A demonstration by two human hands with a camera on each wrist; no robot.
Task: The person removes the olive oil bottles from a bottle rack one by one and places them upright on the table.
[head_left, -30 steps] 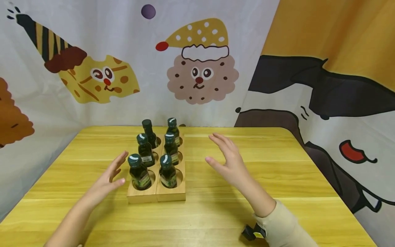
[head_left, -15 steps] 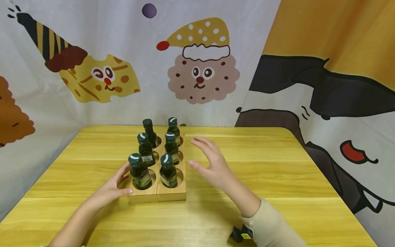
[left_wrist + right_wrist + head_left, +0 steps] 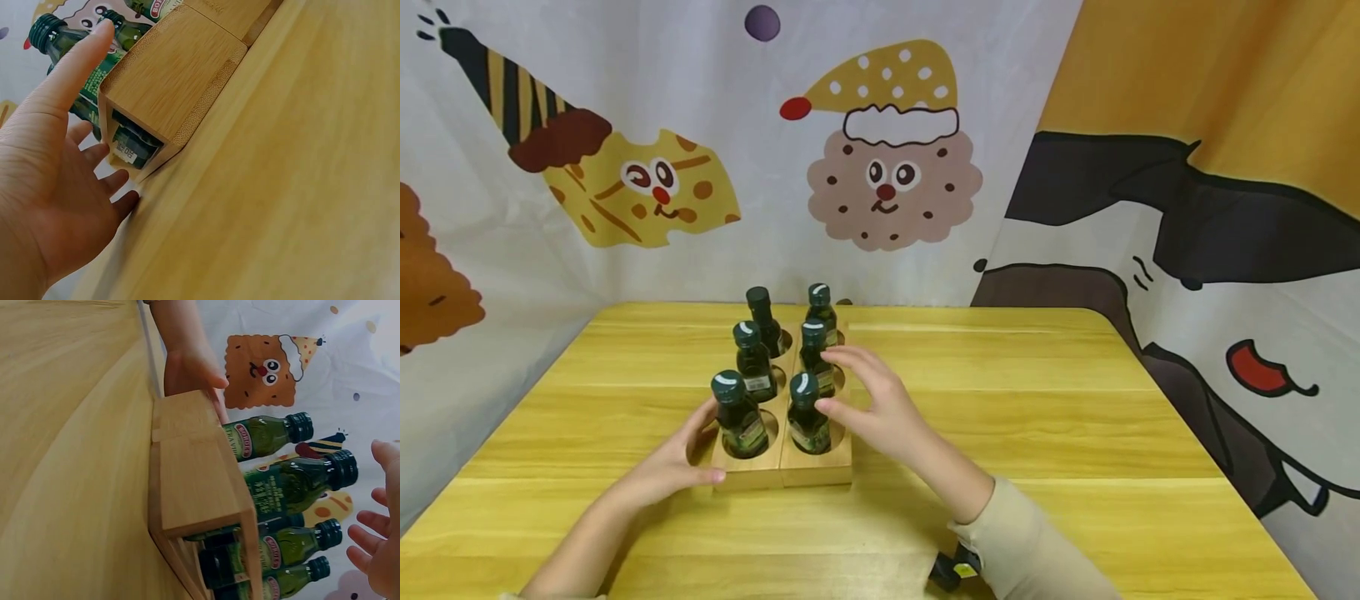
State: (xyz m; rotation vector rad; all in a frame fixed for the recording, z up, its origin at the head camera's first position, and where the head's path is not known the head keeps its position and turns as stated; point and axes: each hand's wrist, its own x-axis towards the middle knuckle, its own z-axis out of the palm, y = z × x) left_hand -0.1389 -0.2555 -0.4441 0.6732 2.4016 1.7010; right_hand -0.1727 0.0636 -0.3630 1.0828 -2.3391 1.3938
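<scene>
Small green glass bottles of olive oil stand in round holes of a two-piece wooden rack. My left hand is at the rack's front left corner, thumb by the front edge and fingers along the left side; whether it touches the wood I cannot tell. In the left wrist view, that hand shows its fingers spread beside the rack's open side. My right hand reaches over the rack's right edge with thumb and fingers apart, close to the front right bottle. In the right wrist view, a gap separates the right hand from the bottle caps.
The rack stands on a yellow wood-grain table. A small black device hangs under the right sleeve. A curtain printed with cartoon figures hangs behind the table.
My left hand has moved right and in to the rack's front left corner. The right hand has come left, from over the table to above the rack's right edge. The bottles stay put.
</scene>
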